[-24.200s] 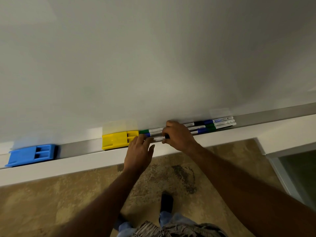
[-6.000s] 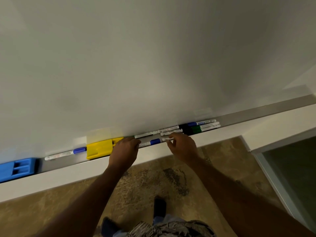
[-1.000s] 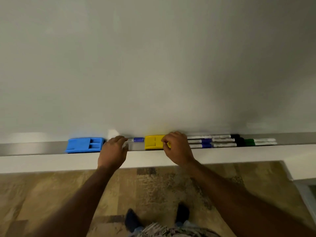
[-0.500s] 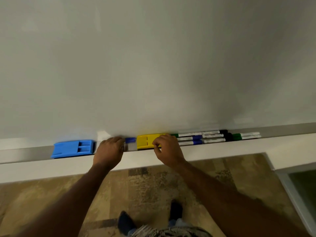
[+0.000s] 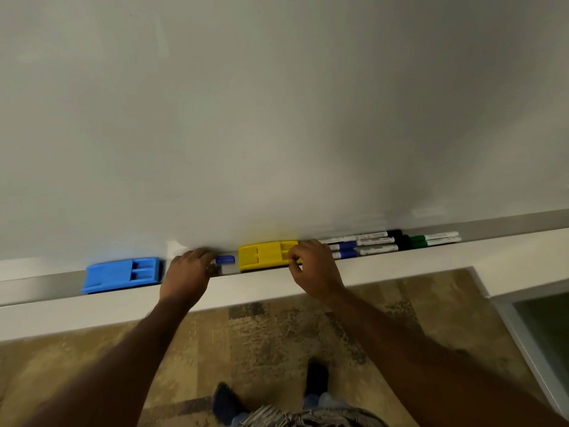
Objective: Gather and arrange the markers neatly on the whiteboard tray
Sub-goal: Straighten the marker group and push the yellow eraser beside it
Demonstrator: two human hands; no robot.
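Left hand [image 5: 187, 272] has crept along blue-capped marker [image 5: 225, 259] to its cap, fingers curled round barrel | right hand [image 5: 314, 268] pinches yellow eraser [image 5: 264, 253] by its end | other markers [image 5: 369, 243] lie just right of that grip, on tray [image 5: 508, 227].

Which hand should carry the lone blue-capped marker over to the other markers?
Probably left. The left hand grips that blue-capped marker, left of the yellow eraser. The right hand holds the eraser's other end, beside the marker group, with the eraser in its way.
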